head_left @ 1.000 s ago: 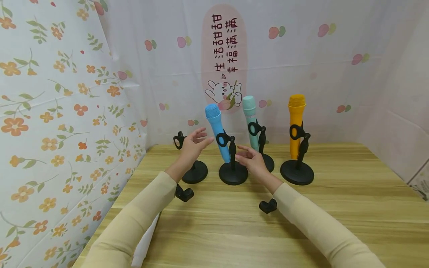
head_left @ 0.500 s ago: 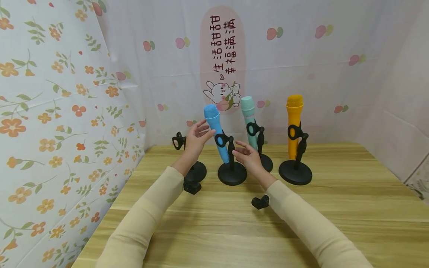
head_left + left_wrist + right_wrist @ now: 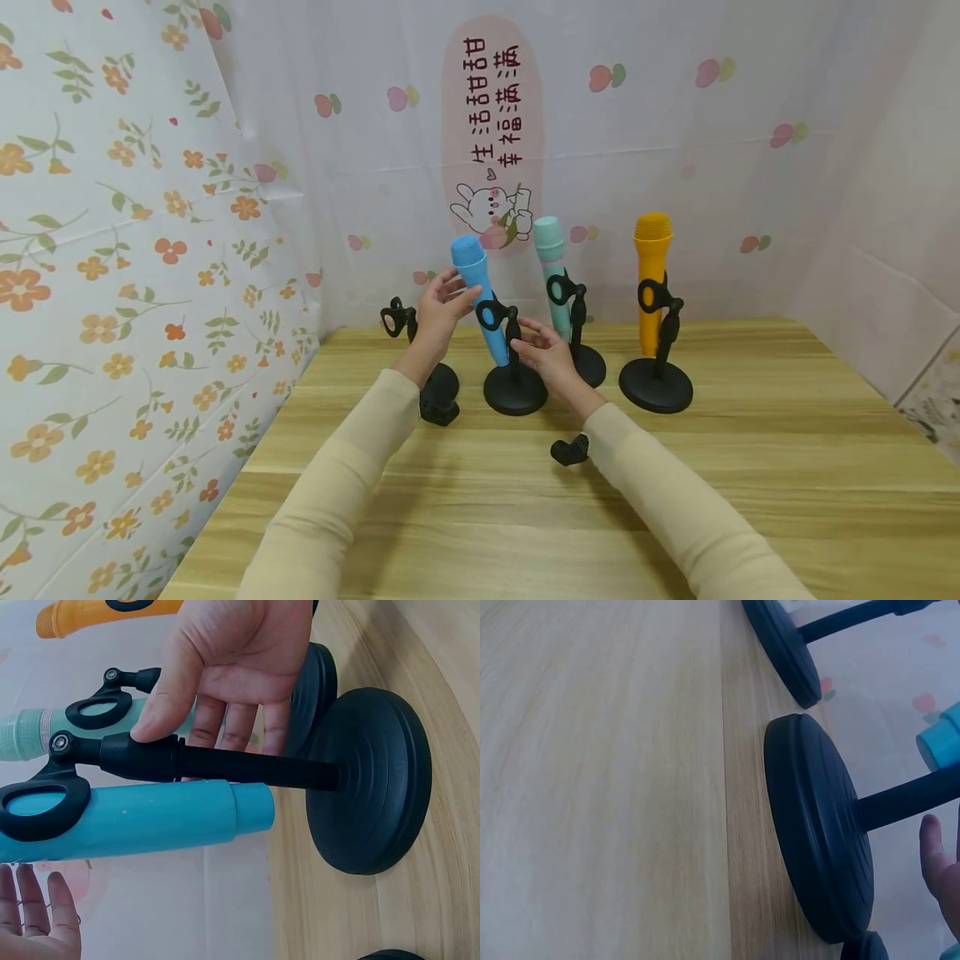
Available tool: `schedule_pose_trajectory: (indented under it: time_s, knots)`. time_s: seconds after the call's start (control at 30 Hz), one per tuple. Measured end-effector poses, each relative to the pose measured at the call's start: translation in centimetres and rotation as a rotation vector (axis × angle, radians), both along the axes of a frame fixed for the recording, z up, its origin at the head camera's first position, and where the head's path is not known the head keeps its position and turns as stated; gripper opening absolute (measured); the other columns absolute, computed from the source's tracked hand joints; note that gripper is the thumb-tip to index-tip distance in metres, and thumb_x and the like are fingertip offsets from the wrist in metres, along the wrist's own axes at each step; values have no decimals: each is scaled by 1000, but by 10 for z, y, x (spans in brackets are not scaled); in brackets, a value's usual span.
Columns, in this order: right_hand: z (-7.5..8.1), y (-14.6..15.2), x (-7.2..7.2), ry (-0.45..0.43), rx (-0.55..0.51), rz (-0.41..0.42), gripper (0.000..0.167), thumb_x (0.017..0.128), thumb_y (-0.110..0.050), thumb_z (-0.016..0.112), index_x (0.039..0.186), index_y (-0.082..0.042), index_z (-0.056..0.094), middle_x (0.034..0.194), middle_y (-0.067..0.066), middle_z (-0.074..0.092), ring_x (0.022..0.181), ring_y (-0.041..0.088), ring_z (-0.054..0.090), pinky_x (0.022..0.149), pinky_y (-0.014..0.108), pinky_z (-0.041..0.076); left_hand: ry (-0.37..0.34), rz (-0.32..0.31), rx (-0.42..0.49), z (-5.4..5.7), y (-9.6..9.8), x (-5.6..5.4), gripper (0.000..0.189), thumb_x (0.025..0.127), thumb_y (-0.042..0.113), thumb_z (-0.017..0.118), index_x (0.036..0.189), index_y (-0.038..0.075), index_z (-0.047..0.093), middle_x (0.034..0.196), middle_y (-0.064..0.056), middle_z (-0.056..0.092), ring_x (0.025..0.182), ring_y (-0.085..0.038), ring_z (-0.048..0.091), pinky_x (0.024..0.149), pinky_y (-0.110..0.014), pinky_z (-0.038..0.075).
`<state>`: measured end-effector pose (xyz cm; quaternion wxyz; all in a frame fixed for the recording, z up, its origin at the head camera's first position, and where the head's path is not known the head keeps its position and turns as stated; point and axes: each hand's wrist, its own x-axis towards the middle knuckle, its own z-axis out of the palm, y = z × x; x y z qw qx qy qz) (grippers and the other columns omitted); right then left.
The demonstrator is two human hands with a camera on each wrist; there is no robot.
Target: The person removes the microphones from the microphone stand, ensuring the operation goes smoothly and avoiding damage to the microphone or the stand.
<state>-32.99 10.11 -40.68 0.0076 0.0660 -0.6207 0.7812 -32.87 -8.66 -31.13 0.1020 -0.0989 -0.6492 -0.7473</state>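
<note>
A printed cloth (image 3: pixel 637 125) hangs behind the wood-grain table (image 3: pixel 712 475), and floral fabric (image 3: pixel 97 292) runs down the left. Two pale sleeves (image 3: pixel 667 508) reach in. The orange microphone (image 3: pixel 651 265) leans in its stand at the right, well apart from both hands. The teal microphone (image 3: pixel 551 254) and its stand crowd close behind the right hand (image 3: pixel 547 358). The left forearm and hand partly cover the leftmost stand (image 3: pixel 444 383). The blue microphone (image 3: pixel 157 817) tilts in the ring clip of the blue microphone's stand (image 3: pixel 516 398), between the hands. The left hand (image 3: pixel 441 318), fingers loosely extended, is beside its body; the right hand's relaxed fingers and thumb lie about the stem. Whether either touches, I cannot tell.
</note>
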Motion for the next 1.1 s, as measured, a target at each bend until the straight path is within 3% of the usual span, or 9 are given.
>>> schedule_pose_trajectory:
  time_s: [0.3,0.73,1.1]
  knots:
    - [-2,-2,1,-4,13,-7,48,93,-9,67,138,-10,52,108,5,63,95,14,62,91,38,49,11,9,26,-3,5,-5,53,89,18,73,136,6,52,122,-13,60,108,-24,59,92,-41,51]
    - [-4,-2,-1,-6,42,-5,47,93,-9,67,138,-8,53,110,9,62,96,17,61,97,48,46,-12,33,30,-5,8,-6,50,90,25,72,133,4,56,124,-12,61,109,-24,59,93,-41,51]
    - [-2,-1,-1,5,107,-11,47,93,-13,67,138,-8,54,117,12,63,101,19,61,93,43,50,-15,45,44,-5,10,-7,46,90,24,73,129,4,59,121,-12,62,106,-23,60,91,-41,52]
